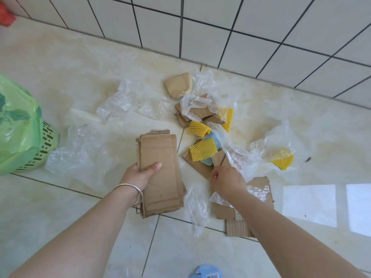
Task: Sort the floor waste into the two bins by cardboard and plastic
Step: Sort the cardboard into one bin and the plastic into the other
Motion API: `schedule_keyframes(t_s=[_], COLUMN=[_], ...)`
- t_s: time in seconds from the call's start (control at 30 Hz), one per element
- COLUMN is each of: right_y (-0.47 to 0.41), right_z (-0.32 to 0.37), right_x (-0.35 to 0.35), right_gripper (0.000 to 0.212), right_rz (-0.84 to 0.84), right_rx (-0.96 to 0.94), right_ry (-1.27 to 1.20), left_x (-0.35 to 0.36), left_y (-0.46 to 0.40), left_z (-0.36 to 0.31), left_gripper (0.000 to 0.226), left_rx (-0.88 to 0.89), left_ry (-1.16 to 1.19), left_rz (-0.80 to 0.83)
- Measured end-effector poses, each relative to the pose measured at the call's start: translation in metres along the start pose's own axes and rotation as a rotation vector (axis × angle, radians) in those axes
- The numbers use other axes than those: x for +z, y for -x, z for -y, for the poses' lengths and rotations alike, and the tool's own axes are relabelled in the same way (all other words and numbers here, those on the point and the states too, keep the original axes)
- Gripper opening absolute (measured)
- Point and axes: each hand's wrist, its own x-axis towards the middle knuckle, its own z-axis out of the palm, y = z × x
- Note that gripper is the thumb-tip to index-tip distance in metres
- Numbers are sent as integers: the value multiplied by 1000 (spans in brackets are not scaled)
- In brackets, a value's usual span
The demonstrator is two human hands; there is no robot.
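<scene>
A: What's she got in her hands rn?

B: Left hand [140, 175] grips a stack of flat cardboard [160, 173], centre of frame, thumb curled over the top face, fingers hidden underneath. Silver bangle [130, 192] on that wrist.

A: And the other?

B: Right hand [224, 180], just right of centre, fingers curled and pinching at the edge of a cardboard scrap [200, 167] in the pile. Can't tell if it's got cardboard only or clear film too, they overlap there.

A: Where's the rest of the waste?

B: On the floor [60, 67], mid-right of frame, close to the tiled wall [261, 27]. Yellow foam netting [202, 150] on a blue foam piece [212, 138], more netting [283, 161] further right under clear plastic [279, 141]. Folded cardboard lump [178, 85] at upper centre. Big clear plastic sheets [80, 155] spread left of the stack. More cardboard pieces [261, 189] under her right forearm.

A: Bins?

B: Only one in view: green basket w/ a green bag liner [16, 125], left edge of frame, touching the clear sheets.
</scene>
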Motion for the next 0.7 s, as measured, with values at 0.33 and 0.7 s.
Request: schedule_keyframes(t_s=[0.33, 0.7], right_y=[20, 102], right_z=[1, -24], right_x=[33, 99], right_gripper=[23, 73], right_rz=[127, 506], right_rx=[-282, -551], right_ry=[331, 648], left_x=[4, 6], left_y=[1, 2], left_z=[2, -1], left_gripper=[7, 9], left_rx=[26, 25], left_ry=[-36, -44], left_rz=[-2, 10])
